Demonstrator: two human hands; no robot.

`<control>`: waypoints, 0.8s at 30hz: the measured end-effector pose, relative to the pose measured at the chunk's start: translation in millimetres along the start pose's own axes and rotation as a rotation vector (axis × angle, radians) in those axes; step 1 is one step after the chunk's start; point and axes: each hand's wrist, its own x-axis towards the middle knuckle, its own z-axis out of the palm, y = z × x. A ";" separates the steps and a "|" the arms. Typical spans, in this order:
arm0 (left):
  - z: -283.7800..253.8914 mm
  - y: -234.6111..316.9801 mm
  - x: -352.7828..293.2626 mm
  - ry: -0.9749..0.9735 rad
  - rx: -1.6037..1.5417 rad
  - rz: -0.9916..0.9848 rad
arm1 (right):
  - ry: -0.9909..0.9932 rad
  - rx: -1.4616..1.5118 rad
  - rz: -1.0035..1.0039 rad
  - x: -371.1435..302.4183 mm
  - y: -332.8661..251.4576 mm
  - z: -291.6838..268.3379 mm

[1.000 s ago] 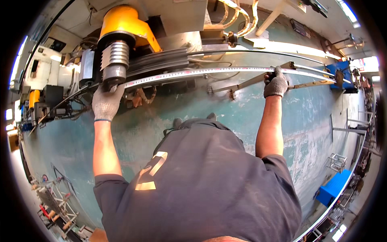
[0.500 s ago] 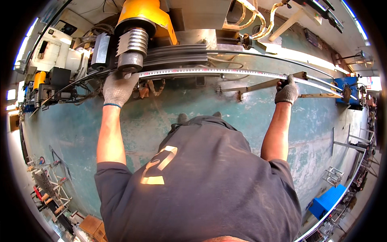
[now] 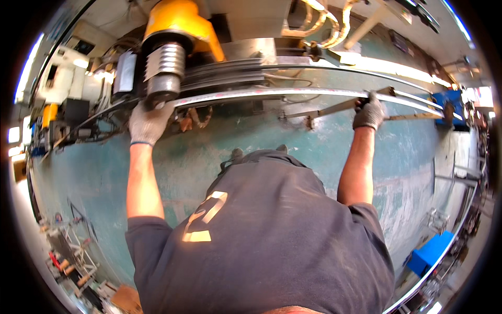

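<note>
Running across the upper middle of the view, a long pale metal tube (image 3: 272, 93) lies level above the green floor (image 3: 94, 178), its left end tucked under the ribbed steel roller (image 3: 163, 68) of a yellow-topped bending machine (image 3: 180, 21). Where exactly the tube ends beneath that roller is hidden by the left hand (image 3: 148, 123), which wears a whitish glove and is cupped up against the tube from below; the fingers curl out of sight, so how tightly it grips is hard to judge. Off to the other side, the right hand (image 3: 369, 112), in a dark grey glove, is closed around the tube where thinner rods (image 3: 334, 109) cross beneath it, and the tube's far end blurs into the bent rim of the picture. Below, the person's dark shirt (image 3: 272, 235) fills the foreground and covers the legs and most of the floor. A blue bin (image 3: 430, 252) sits at the lower right, partly cut off.
</note>
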 end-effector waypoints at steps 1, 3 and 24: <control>8.1 -20.0 2.9 -0.002 -0.198 0.058 | -0.004 -0.173 -0.055 0.5 0.8 0.2; 13.4 -28.1 8.2 -0.023 -0.285 0.115 | -0.107 -0.624 -0.369 28.9 15.4 -16.9; 23.9 -20.1 17.3 -0.095 -0.177 -0.007 | 0.028 0.071 0.062 -31.2 -22.8 8.2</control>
